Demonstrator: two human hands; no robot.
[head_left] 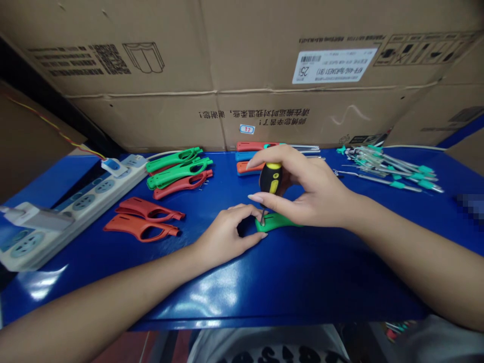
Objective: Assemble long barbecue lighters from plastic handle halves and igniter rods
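My right hand (306, 189) grips a stubby black and yellow screwdriver (270, 179), held upright. Its thin shaft points down to the end of a green lighter casing (278, 222) lying on the blue table. Thumb and fingers of my left hand (225, 232) pinch the left end of that casing, holding it flat. My right hand hides part of the casing's right side. Just behind my right hand lie assembled long-neck lighters, a red one (249, 146), a blue one (245, 156) and an orange one (245, 168), with metal tubes pointing right.
Green casing halves (172, 176) and red casing halves (149, 209) lie left. A white power strip (81, 201) with plugs runs along the left side. Metal rods with teal ends (393, 166) are heaped at right. A cardboard box (234, 60) walls the back.
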